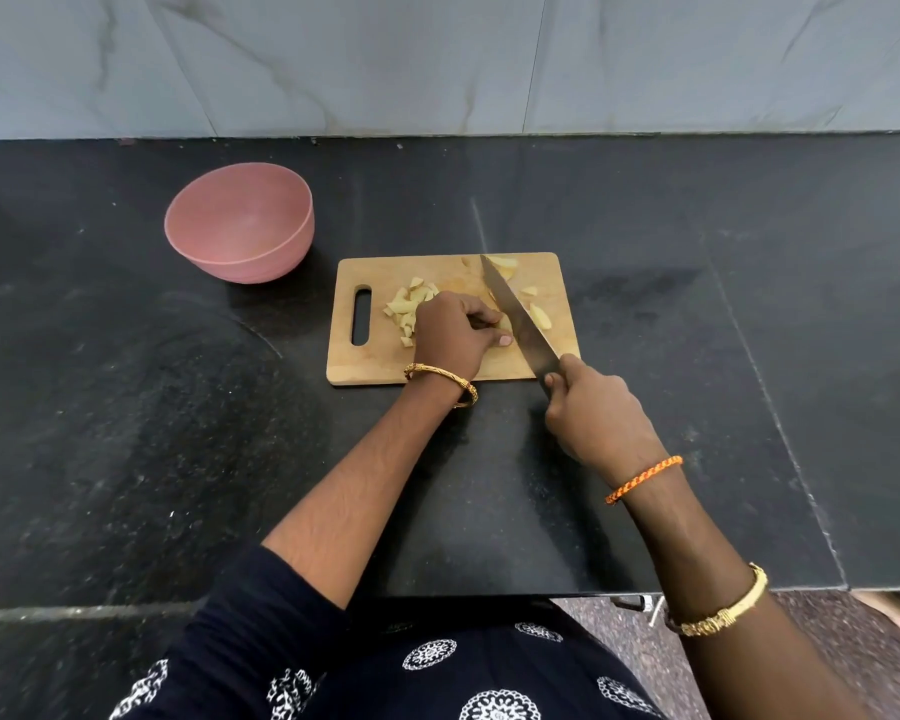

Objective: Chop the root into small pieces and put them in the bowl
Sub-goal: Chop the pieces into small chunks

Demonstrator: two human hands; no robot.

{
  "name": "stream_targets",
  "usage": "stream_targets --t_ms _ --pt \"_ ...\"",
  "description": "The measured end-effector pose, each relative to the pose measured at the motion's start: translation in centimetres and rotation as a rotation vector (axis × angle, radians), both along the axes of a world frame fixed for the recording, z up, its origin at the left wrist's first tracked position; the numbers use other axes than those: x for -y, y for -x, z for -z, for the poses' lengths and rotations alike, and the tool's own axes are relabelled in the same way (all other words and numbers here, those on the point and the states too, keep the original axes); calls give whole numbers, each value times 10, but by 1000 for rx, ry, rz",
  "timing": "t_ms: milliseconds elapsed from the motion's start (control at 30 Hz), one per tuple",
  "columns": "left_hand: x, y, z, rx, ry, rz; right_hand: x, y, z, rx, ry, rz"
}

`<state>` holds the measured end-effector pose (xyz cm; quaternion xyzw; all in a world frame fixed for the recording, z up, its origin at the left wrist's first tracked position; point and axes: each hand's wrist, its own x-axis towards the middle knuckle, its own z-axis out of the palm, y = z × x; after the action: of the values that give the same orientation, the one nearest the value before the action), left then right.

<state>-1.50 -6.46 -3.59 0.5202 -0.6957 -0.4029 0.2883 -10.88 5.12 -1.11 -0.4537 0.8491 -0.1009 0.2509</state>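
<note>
In the head view, the left hand is pinching a root piece with curled fingers on the cutting board. The right hand is gripping the knife, its blade lying just beside that piece. Chopped pieces are lying at nine o'clock of the left hand. The pink bowl is standing at ten o'clock of the board.

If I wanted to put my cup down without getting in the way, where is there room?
Bare counter lies right of the cutting board, and more in front of the pink bowl. The board itself is crowded: root pieces, the knife and both hands.
</note>
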Motion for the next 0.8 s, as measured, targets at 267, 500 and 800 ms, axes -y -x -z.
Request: stream_targets --t_ms 267,500,800 --pt "0 0 2 15 5 8 -3 5 -3 18 78 32" --pt "1 1 2 12 8 0 -1 0 -4 28 61 13" --pt "0 1 2 3 -1 -6 -7 -5 -7 -68 34 -28"
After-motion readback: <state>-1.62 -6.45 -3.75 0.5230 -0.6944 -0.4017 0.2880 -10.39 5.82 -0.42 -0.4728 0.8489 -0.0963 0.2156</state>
